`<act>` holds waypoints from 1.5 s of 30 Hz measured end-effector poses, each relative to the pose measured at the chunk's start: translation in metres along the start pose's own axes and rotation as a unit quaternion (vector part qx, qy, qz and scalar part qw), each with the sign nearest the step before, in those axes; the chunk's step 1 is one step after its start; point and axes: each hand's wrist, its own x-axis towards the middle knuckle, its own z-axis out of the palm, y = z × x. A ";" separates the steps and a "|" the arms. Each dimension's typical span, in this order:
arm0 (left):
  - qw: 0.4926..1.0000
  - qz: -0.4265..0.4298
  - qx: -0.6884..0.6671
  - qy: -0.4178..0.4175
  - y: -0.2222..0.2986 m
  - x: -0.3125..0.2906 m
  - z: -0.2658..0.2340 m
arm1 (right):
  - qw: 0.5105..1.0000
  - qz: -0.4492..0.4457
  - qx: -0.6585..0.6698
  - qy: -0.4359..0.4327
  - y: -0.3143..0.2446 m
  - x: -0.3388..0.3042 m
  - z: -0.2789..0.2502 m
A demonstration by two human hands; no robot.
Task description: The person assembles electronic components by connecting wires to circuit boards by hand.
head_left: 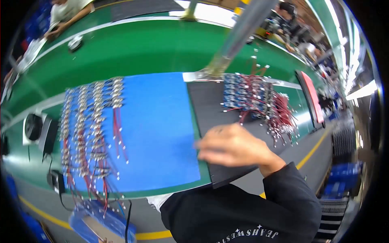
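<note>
My right hand (233, 146) hovers over the border between a blue mat (158, 129) and a dark grey mat (206, 105). Its fingers point left and are smeared by motion, so I cannot tell whether anything is between them. My left hand does not show. On the left of the blue mat lie rows of small metallic parts (98, 105) with red wires and white ends. Beyond my right hand, the dark mat bears blue circuit boards (237, 91) and a bundle of dark red wires with white connectors (283, 111).
A slanted metal post (239, 38) rises at the far side of the bench. At left stands a small black fan-like device (33, 126). A blue plastic bag (81, 220) is below the bench edge. A red-faced panel (311, 97) stands right. Other people work across the bench.
</note>
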 end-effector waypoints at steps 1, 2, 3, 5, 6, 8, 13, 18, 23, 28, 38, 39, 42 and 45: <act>0.999 0.045 -0.014 -0.003 -0.038 0.042 -0.011 | 0.992 0.092 -0.027 0.082 0.004 -0.015 -0.010; 0.996 0.088 -0.027 -0.005 -0.036 0.061 0.004 | 0.968 0.183 -0.051 0.163 0.015 -0.032 -0.017; 0.995 0.092 -0.029 -0.012 -0.041 0.063 0.009 | 0.941 0.215 -0.113 0.235 0.030 -0.049 -0.020; 0.986 0.137 -0.096 -0.003 0.087 -0.035 0.066 | 0.860 0.278 -0.170 0.394 0.048 -0.089 -0.037; 0.985 0.139 -0.101 -0.011 0.099 -0.040 0.070 | 0.814 0.294 -0.150 0.478 0.050 -0.100 -0.046; 0.956 0.227 -0.184 -0.025 0.119 -0.050 0.080 | 0.762 0.273 -0.132 0.572 0.050 -0.109 -0.060; 0.815 0.461 -0.274 -0.220 0.147 -0.072 0.098 | 0.790 0.364 -0.198 0.452 0.092 -0.136 -0.083; 0.653 0.477 -0.277 -0.519 0.193 -0.121 0.134 | 0.781 0.555 -0.144 0.247 0.143 -0.139 -0.108; 0.621 0.459 -0.324 -0.546 0.192 -0.140 0.160 | 0.791 0.554 -0.104 0.239 0.161 -0.157 -0.113; 0.628 0.426 -0.371 -0.535 0.185 -0.139 0.167 | 0.689 0.547 -0.302 0.366 0.110 -0.142 -0.118; 0.671 0.365 -0.303 -0.570 0.192 -0.139 0.165 | 0.659 0.336 -0.088 0.668 0.164 -0.177 -0.120; 0.672 0.366 -0.303 -0.568 0.190 -0.138 0.164 | 0.639 0.321 -0.038 0.698 0.169 -0.178 -0.119; 0.680 0.360 -0.265 -0.581 0.187 -0.135 0.161 | 0.624 0.322 0.046 0.710 0.177 -0.173 -0.118; 0.679 0.326 -0.292 -0.590 0.187 -0.138 0.162 | 0.611 0.293 0.044 0.735 0.191 -0.168 -0.109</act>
